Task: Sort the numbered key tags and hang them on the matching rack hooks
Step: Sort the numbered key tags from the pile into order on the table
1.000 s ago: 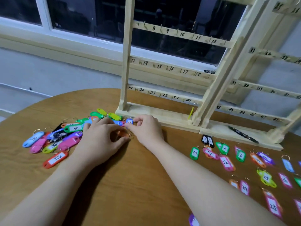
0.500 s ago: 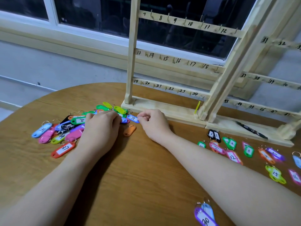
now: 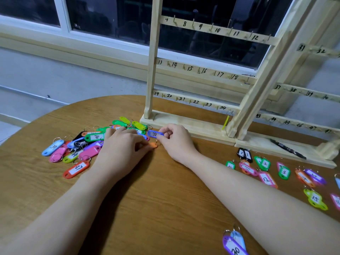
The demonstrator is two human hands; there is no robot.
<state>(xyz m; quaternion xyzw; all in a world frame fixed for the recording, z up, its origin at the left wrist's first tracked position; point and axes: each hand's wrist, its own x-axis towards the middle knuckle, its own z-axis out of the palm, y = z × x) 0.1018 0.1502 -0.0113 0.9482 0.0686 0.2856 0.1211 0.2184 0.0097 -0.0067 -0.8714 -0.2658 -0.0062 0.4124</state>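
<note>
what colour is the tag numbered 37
Red-orange, with a white label; the tag numbered 37 shows clearly in the head view.

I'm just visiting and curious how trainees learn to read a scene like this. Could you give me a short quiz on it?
1. True or false: the right hand pinches a blue tag.
2. Which number is on the red tag nearest the left forearm: A 10, B 37, C 15?
3. Fill in: a yellow tag hangs from the rack under number ___.

Key: 1 true; 2 B; 3 24.
</note>
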